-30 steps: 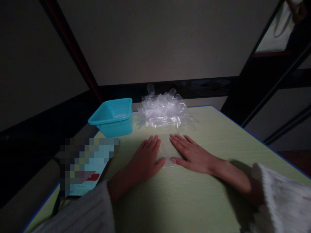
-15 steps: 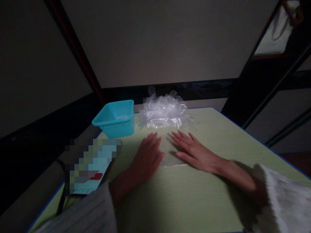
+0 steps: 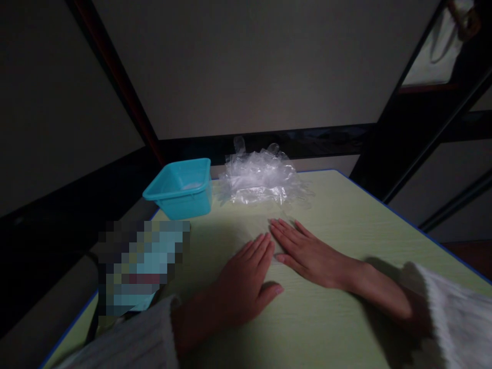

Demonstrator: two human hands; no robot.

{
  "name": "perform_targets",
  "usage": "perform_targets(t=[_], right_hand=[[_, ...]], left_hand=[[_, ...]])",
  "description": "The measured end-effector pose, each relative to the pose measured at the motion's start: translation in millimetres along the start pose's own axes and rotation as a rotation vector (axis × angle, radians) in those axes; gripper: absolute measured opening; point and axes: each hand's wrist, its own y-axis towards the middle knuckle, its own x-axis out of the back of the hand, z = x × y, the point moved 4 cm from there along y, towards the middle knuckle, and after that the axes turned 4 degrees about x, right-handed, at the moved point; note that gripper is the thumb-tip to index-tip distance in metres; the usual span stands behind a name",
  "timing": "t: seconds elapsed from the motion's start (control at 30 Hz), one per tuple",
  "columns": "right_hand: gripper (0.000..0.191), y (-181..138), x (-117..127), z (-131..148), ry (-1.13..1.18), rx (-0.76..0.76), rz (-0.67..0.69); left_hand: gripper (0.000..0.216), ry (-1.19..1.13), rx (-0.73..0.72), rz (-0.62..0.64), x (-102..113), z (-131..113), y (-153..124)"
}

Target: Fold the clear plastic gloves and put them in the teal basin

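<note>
My left hand [image 3: 248, 279] lies flat on the pale green table [image 3: 346, 318], fingers stretched out and thumb apart. To its right my right hand [image 3: 305, 252] is also flat, its fingertips close to those of the left. Under and just beyond the fingertips is a thin, clear plastic piece [image 3: 249, 225], spread flat and hard to see against the table; its outline is partly hidden. Neither hand grips anything. Farther back sits a crumpled pile of clear disposable plastic gloves [image 3: 261, 179], some with finger shapes sticking up.
A turquoise plastic basket [image 3: 186, 205] stands at the back left, with something pale inside. Nearer, on the left, a phone-like screen [image 3: 154, 266] is propped up, mostly blurred out. Behind the table rises a panel [image 3: 249, 77] with a dark lower band.
My left hand has moved nearer and to the right, close to the right hand. My right hand has slid slightly nearer. The plastic's near edge, plain before, is now mostly hidden.
</note>
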Motion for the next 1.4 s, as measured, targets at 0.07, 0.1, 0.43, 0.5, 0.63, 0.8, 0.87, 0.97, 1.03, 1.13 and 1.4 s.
perform_targets(t=[0.07, 0.1, 0.43, 0.5, 0.63, 0.8, 0.87, 0.97, 1.03, 1.13, 1.4], right_hand=[[0.065, -3, 0, -4, 0.008, -0.004, 0.018], [0.065, -5, 0, -7, 0.012, -0.002, 0.017], [0.068, -18, 9, -29, 0.042, 0.009, 0.135], [0.07, -19, 11, -32, 0.051, 0.008, 0.154], [0.067, -19, 16, -36, 0.066, 0.036, 0.111], [0.05, -13, 28, -30, 0.097, 0.091, -0.035], [0.045, -12, 32, -22, 0.105, 0.158, -0.076], [0.032, -12, 38, -10, 0.138, 0.267, -0.09], [0.023, -13, 41, -5, 0.154, 0.288, -0.068], [0.012, -15, 41, 0, 0.122, 0.277, -0.021], [0.013, -13, 35, 2, 0.081, 0.256, 0.021]], left_hand=[[0.063, 0.003, 0.005, 0.031, 0, 1, 0], [0.062, 0.002, 0.004, 0.037, 0, 2, 0], [0.061, -0.125, 0.071, 0.049, 1, 9, -2], [0.059, -0.197, 0.126, 0.031, 3, 18, -4], [0.047, -0.403, 0.32, -0.159, 15, 49, -8], [0.033, -0.476, 0.373, -0.386, 26, 72, -5], [0.028, -0.465, 0.299, -0.395, 26, 68, -2], [0.022, -0.445, 0.174, -0.333, 26, 54, -1], [0.018, -0.409, 0.123, -0.29, 27, 44, -2], [0.018, -0.331, 0.087, -0.232, 27, 36, -3], [0.024, -0.342, 0.051, -0.203, 17, 33, 0]])
